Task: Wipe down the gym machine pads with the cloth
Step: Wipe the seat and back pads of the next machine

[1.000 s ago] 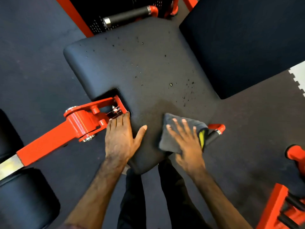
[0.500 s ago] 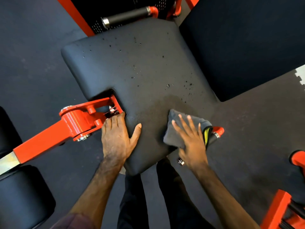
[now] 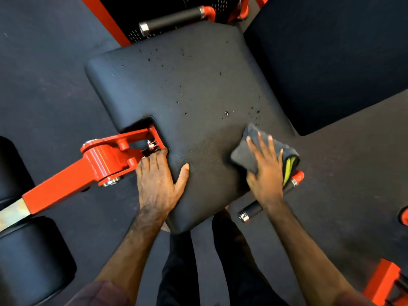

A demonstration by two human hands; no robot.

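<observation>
A wide black seat pad (image 3: 176,91) fills the middle of the head view, dotted with dark liquid drops on its far half. My right hand (image 3: 266,171) presses flat, fingers straight, on a folded grey cloth (image 3: 249,142) with a yellow inner side, at the pad's near right edge. My left hand (image 3: 157,184) rests flat on the pad's near left edge, thumb spread, beside the red bracket. A damp, darker patch lies between the two hands.
A red steel arm (image 3: 72,180) runs out to the left from a notch in the pad. Black roller pads (image 3: 33,257) sit at lower left. A black-grip handle (image 3: 174,19) is beyond the pad, another (image 3: 250,212) under my right wrist. A second dark pad (image 3: 331,51) lies upper right.
My right hand has slid the cloth away from me and to the right along the pad's edge. My left hand has stayed pressed in the same spot.
</observation>
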